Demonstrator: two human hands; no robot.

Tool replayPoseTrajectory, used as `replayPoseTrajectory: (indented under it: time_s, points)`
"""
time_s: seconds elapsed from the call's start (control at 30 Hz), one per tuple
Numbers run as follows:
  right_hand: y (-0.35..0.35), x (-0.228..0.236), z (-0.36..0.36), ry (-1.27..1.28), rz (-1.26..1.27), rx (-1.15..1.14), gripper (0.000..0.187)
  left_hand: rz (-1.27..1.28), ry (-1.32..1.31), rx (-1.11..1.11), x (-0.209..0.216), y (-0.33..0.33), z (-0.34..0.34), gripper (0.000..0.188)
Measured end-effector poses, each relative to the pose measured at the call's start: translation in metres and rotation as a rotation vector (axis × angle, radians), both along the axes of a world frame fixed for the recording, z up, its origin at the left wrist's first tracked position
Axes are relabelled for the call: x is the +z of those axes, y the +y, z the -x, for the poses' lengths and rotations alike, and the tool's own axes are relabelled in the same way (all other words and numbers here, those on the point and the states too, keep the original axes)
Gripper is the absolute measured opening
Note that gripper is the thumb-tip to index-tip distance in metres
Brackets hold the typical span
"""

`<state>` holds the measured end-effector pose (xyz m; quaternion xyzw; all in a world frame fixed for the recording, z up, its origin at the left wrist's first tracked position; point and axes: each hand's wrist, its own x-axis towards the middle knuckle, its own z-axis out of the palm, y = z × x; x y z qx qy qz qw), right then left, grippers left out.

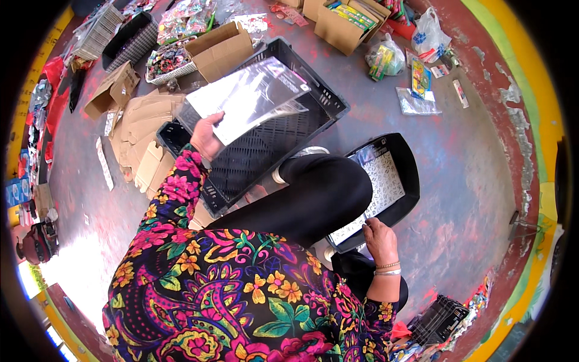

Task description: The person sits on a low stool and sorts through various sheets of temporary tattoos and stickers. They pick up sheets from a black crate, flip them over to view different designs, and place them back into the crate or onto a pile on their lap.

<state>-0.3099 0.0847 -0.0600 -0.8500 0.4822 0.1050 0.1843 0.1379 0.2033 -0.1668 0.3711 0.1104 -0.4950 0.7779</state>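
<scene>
My left hand (208,137) grips the near edge of several clear plastic packets (247,99) with black printed headers, their surfaces shiny with glare. They are held over a large black slatted plastic crate (238,172). On my right, a smaller black bin (411,181) stands beside my knee. Inside it lie white sheets (385,181) covered with black letter-like marks, partly hidden by my leg. My right hand (381,242), with bracelets at the wrist, is at the bin's near edge. Its fingers are pinched together, and I cannot make out what is between them.
Flattened cardboard (136,130) lies left of the crate. Beyond it stand an open carton (220,51), a woven basket (129,42) and another carton (338,30). Plastic bags (386,55) and loose packets (420,78) lie far right. A dark wire basket (438,320) stands near right.
</scene>
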Motion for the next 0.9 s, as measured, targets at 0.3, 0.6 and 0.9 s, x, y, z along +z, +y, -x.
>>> replayPoseTrajectory:
  time_s: [0.3,0.6,0.9]
  points:
    - [-0.049,-0.023,-0.003,-0.737,-0.247,-0.399,0.032,0.301,-0.151,-0.051,0.077,-0.028,0.0,0.027]
    - [-0.078,0.005,-0.014,-1.724,-1.045,-0.268,0.084,0.289,-0.325,-0.549,0.107,-0.04,0.054,0.037]
    - [-0.061,-0.017,-0.017,-1.541,-0.996,-0.352,0.059,0.077,-0.613,-0.809,0.11,-0.051,0.058,0.036]
